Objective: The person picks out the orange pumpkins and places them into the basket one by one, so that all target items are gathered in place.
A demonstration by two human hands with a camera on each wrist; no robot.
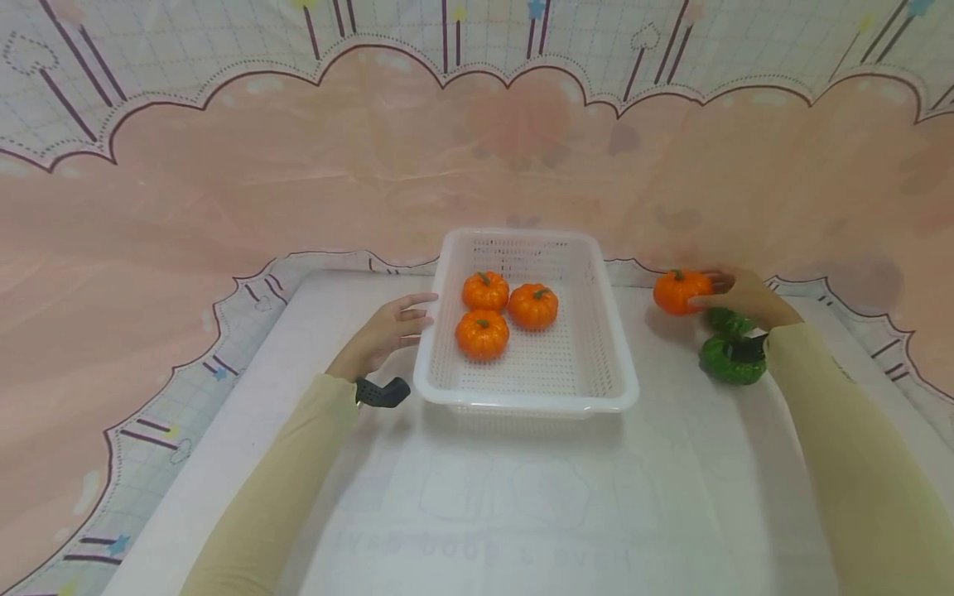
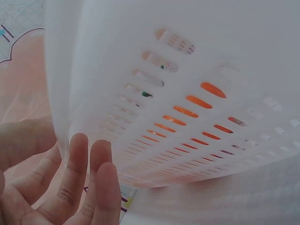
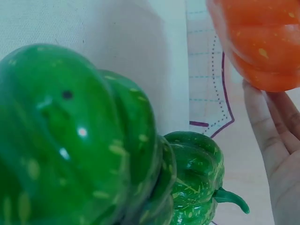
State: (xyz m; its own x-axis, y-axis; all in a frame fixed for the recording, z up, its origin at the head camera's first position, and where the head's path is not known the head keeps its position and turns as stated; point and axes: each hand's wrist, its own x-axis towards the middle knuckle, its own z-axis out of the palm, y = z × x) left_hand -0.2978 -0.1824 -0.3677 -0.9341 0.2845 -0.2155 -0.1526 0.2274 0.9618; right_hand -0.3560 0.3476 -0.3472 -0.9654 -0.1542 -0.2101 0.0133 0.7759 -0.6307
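My right hand (image 1: pixel 745 300) grips a small orange pumpkin (image 1: pixel 680 292) at its right side, thumb in front and fingers behind. In the right wrist view the orange pumpkin (image 3: pixel 267 42) sits at the fingertips, higher than the green ones. Two green pumpkins, a nearer one (image 1: pixel 726 361) and a farther one (image 3: pixel 194 176), lie below that hand, partly hidden by the wrist. Beside the white plastic basket (image 1: pixel 525 405), my left hand (image 1: pixel 383 331) has its loosely bent fingers (image 2: pixel 77 154) right at the left wall. Three orange pumpkins (image 1: pixel 533 306) rest inside the basket, toward its left.
A white-covered table (image 1: pixel 484 505) carries the basket and green pumpkins. Behind it hangs a patterned pink curtain (image 1: pixel 358 174), close to the basket's far edge. Each forearm wears a beige sleeve, and a black wrist device (image 1: pixel 383 392) sits on the left wrist.
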